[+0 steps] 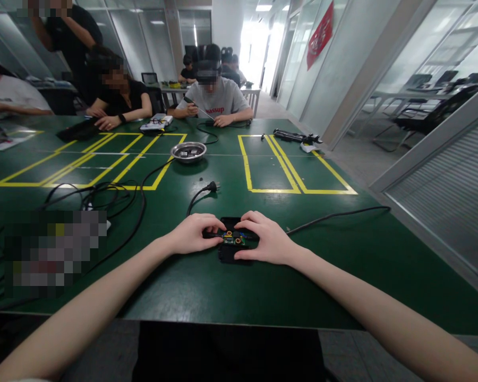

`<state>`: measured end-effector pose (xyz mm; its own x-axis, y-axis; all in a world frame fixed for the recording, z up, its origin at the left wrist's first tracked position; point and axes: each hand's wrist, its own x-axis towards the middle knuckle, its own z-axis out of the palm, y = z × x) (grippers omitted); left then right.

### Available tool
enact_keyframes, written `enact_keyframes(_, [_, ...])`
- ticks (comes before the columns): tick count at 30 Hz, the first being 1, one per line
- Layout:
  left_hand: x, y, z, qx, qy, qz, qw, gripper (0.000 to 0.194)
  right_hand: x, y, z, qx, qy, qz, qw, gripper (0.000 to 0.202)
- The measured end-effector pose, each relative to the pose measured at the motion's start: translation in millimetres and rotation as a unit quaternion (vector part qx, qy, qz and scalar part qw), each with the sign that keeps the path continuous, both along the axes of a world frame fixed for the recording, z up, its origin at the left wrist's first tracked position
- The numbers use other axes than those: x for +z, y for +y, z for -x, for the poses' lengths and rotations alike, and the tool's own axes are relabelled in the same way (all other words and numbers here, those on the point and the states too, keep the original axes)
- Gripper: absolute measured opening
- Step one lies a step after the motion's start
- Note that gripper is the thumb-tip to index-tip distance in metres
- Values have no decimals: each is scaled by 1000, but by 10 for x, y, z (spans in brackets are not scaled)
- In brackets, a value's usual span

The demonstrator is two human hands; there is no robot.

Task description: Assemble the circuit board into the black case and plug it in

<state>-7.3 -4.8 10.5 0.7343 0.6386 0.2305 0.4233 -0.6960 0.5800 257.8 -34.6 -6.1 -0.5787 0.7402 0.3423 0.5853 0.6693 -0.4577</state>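
Observation:
A small green circuit board with coppery ring coils lies in front of me between my two hands. My left hand has thumb and fingers closed at the board's left end, where a black cord meets it. Curled round the right end is my right hand, its thumb low by a black plastic case half. Another dark case part shows just behind the board. From near my left hand a cord runs to a black plug; a black cable leads off right. My fingers partly hide the board's ends.
A metal bowl with small metal parts stands beyond the plug. Tangled black cables and a blurred-out item lie left. Yellow tape marks the green table. Across it, a person holds a screwdriver; other people sit nearby.

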Motion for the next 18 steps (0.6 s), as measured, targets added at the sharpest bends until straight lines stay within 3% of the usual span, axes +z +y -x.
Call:
enact_keyframes(8, [-1,-28,3,-20,17,-19,999,24,77,34,-160,84,65,-19,994,17])
enact_keyframes(13, [10,-39,-8,-29,21,-13,999,24,72,38,-146,112,51,-16,992,13])
enact_keyframes(18, [43,-73,-20,-14,15,-10,1000,24,109,43,-167,94,34,7,995,13])
